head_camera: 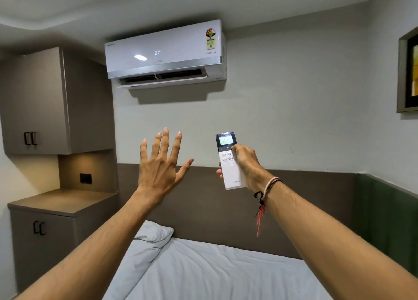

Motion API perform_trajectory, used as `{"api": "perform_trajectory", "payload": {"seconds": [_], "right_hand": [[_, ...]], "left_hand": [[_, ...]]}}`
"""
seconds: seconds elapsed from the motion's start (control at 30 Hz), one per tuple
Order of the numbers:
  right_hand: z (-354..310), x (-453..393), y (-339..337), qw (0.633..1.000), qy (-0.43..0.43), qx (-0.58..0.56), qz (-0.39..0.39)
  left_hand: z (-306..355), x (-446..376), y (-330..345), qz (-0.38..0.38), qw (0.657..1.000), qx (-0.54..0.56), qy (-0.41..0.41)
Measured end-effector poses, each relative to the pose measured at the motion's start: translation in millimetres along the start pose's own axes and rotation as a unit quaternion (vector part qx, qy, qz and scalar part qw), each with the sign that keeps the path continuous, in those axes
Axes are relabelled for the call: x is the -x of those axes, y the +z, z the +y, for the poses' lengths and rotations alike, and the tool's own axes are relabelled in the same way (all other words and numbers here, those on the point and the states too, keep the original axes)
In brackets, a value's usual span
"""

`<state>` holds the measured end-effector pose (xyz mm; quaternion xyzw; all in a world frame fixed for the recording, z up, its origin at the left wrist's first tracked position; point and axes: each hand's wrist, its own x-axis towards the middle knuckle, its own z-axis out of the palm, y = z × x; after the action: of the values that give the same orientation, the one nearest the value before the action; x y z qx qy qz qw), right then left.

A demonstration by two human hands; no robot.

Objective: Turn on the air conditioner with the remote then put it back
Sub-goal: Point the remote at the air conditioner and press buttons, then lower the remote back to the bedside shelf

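Note:
The white air conditioner (166, 54) hangs high on the far wall. Its panel shows "21" and its bottom flap is tilted open. My right hand (245, 164) grips a slim white remote (228, 161) upright, pointed toward the unit, with the thumb resting by the power button. The remote's small screen is lit and also reads 21. My left hand (161, 164) is raised beside it, palm forward, fingers spread wide, holding nothing.
A bed with white sheets (214, 270) and a pillow (153, 232) lies below my arms. A brown wall cabinet (45, 100) and a low cupboard with a countertop (58, 201) stand at the left. A framed picture (409, 73) hangs on the right wall.

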<state>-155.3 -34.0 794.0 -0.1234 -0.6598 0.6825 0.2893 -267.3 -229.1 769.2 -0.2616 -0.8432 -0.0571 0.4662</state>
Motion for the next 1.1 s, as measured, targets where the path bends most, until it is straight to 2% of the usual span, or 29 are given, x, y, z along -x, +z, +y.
{"api": "perform_trajectory", "payload": {"seconds": [0.13,0.3,0.43,0.57,0.7,0.83,1.1], "right_hand": [[7.6,-4.1,-8.9,1.000,-0.002,0.023,0.000],[38.1,2.7,-32.0,0.991,-0.063,0.110,0.038],[77.5,13.7,-57.1,0.965,-0.126,0.195,0.118],[139.5,33.8,-93.8,0.940,-0.126,0.255,0.189],[223.3,73.9,-153.1,0.911,-0.062,0.356,0.197],[305.6,119.5,-213.6,0.871,0.065,0.444,0.198],[472.1,219.2,-317.0,0.794,0.273,0.510,0.186]], "left_hand": [[7.9,1.5,3.0,-0.003,1.000,0.012,0.003],[34.2,16.3,15.8,-0.015,0.999,0.029,0.011],[71.9,43.2,36.4,-0.021,0.997,0.070,0.026],[122.6,88.1,72.4,-0.049,0.991,0.111,0.050],[188.4,157.0,117.3,-0.104,0.978,0.157,0.089],[254.7,244.0,160.0,-0.166,0.958,0.201,0.119],[371.3,431.3,230.4,-0.296,0.908,0.243,0.172]]}}
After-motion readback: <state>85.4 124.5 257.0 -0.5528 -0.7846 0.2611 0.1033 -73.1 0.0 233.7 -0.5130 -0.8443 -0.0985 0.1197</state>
